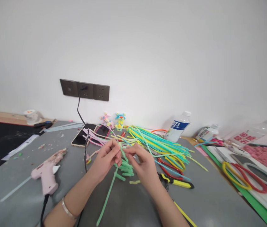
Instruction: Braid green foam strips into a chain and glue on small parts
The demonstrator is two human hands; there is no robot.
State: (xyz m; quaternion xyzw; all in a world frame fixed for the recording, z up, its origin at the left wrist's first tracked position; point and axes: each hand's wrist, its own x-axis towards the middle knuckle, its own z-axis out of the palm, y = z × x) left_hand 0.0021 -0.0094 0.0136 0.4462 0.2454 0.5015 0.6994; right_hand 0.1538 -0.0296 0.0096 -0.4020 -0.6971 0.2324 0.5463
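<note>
Between my two hands is a light green pipe cleaner (123,154), bent near its upper end. My left hand (108,155) is closed in a pinch on it, thumb against fingers. From the right, my right hand (141,159) pinches the same piece between thumb and fingertips. A long green stem (107,197) hangs down below my left hand toward the table's front. Just under and behind my hands lies a pile of short, folded green pipe cleaner pieces (127,168). My fingers partly hide the piece being held.
A pink glue gun (45,173) lies left, its cord running forward. Bundled colourful pipe cleaners (162,143) lie behind my right hand, near yellow-handled pliers (178,182). A phone (82,135), two small figures (120,121) and a bottle (178,127) are near the wall. Scissors (249,181) lie right.
</note>
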